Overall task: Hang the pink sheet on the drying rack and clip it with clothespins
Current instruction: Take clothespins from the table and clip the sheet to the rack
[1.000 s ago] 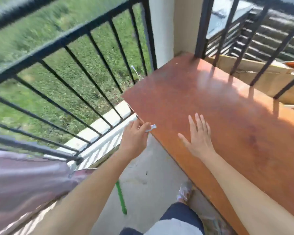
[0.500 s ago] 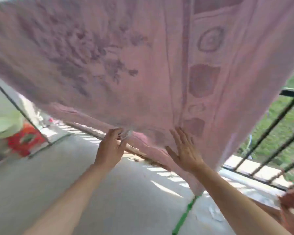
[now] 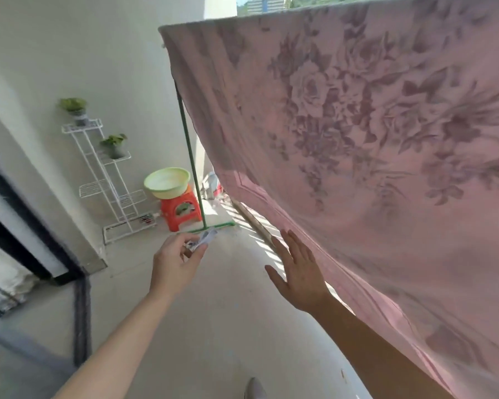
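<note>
The pink sheet (image 3: 357, 145), printed with faded flowers, hangs over the top bar of the green drying rack (image 3: 190, 156) and fills the right half of the view. Its left end reaches the rack's upright pole. My left hand (image 3: 175, 262) is shut on white clothespins (image 3: 203, 239), held low in front of the rack's foot. My right hand (image 3: 298, 270) is open with fingers spread, beside the sheet's lower hem, close to the cloth or just touching it.
A white wire plant stand (image 3: 107, 180) with two potted plants leans by the wall. A green basin (image 3: 166, 182) rests on an orange stool (image 3: 180, 210). A dark door frame (image 3: 26, 234) runs along the left. Concrete floor lies below.
The view swung from the wooden table and railing to the hung sheet, then left toward its end. My left hand kept the clothespins; my right hand came away from the table to the sheet.
</note>
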